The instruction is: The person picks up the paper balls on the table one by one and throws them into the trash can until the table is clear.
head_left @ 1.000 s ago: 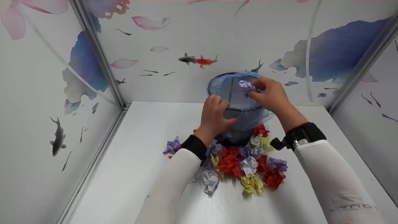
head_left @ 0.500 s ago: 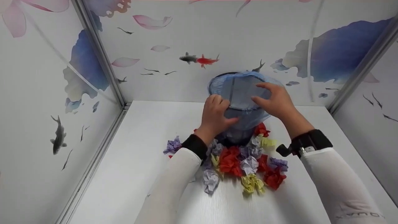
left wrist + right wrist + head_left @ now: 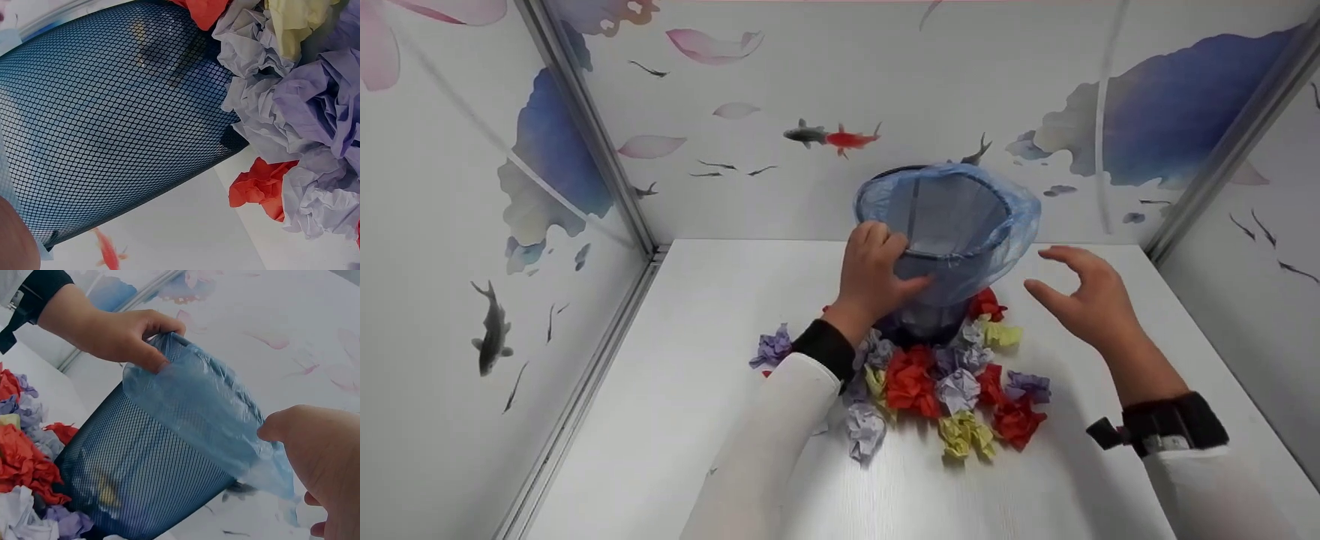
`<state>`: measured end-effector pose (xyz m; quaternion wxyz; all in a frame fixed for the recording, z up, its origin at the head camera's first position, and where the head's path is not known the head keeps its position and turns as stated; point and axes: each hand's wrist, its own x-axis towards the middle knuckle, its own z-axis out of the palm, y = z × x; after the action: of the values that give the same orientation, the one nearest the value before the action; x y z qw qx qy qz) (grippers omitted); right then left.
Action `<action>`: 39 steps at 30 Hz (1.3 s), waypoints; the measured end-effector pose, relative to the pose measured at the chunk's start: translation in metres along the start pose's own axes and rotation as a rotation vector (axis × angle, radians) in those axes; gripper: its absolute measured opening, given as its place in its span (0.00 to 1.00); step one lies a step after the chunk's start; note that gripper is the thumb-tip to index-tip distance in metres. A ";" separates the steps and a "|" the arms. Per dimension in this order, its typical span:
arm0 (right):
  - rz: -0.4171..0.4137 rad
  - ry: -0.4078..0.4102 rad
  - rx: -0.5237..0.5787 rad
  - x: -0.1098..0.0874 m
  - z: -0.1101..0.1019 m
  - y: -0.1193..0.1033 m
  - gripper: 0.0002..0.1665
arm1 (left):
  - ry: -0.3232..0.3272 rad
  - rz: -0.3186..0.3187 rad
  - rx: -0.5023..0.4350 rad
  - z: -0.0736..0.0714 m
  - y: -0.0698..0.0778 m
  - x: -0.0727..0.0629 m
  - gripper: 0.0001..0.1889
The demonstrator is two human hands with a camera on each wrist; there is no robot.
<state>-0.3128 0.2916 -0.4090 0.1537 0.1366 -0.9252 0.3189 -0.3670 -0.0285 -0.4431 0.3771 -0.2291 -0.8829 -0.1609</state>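
A dark mesh wastebasket [image 3: 152, 461] stands near the back wall, lined with a thin blue plastic bag [image 3: 208, 399] folded over its rim. My left hand [image 3: 877, 274] grips the near left rim through the bag, fingers over the edge and thumb outside. To the right of the basket, my right hand [image 3: 1084, 296] holds nothing, thumb and fingers spread apart. Crumpled paper balls lie around the basket's foot: red paper [image 3: 913, 381], yellow paper [image 3: 964, 435], white paper [image 3: 866, 429] and purple paper [image 3: 1027, 386]. Some coloured paper shows dimly through the mesh [image 3: 140, 45].
The white table [image 3: 720, 322] is enclosed by white panels printed with fish and petals. Just behind the basket rises the back panel [image 3: 780, 202]. One purple paper ball [image 3: 772, 346] lies apart at the left, near the left wrist band.
The right hand released a purple paper ball into the wastebasket, then drew back to the right and down, away from the rim. The left hand keeps its hold.
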 end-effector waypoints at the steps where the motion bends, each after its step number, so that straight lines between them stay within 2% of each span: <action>1: 0.014 -0.005 -0.002 -0.008 0.002 0.007 0.34 | 0.000 -0.001 0.002 0.000 0.000 0.001 0.32; 5: 0.092 -0.045 -0.005 -0.039 0.019 0.036 0.30 | 0.004 -0.004 0.009 -0.001 -0.003 0.002 0.32; 12: 0.207 -0.182 0.074 -0.083 0.056 0.084 0.26 | 0.033 0.001 -0.001 -0.001 -0.004 0.002 0.32; 16: 0.224 -0.237 0.105 -0.093 0.072 0.098 0.26 | 0.036 0.002 -0.004 0.001 -0.004 0.002 0.32; 22: 0.208 -0.287 0.110 -0.099 0.087 0.108 0.26 | 0.035 0.006 -0.006 -0.002 -0.003 0.001 0.31; 26: 0.240 -0.265 0.127 -0.104 0.092 0.112 0.22 | 0.028 0.006 -0.005 -0.003 -0.002 0.002 0.31; 34: 0.415 -0.167 0.195 -0.117 0.100 0.114 0.25 | 0.034 0.002 -0.020 -0.002 0.000 0.002 0.31; 39: 0.468 -0.093 0.218 -0.128 0.103 0.119 0.24 | 0.027 0.003 -0.033 -0.001 0.002 0.000 0.32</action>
<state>-0.2581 0.3369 -0.5987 0.0174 -0.0507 -0.8980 0.4367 -0.3655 -0.0271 -0.4419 0.3854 -0.2345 -0.8746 -0.1778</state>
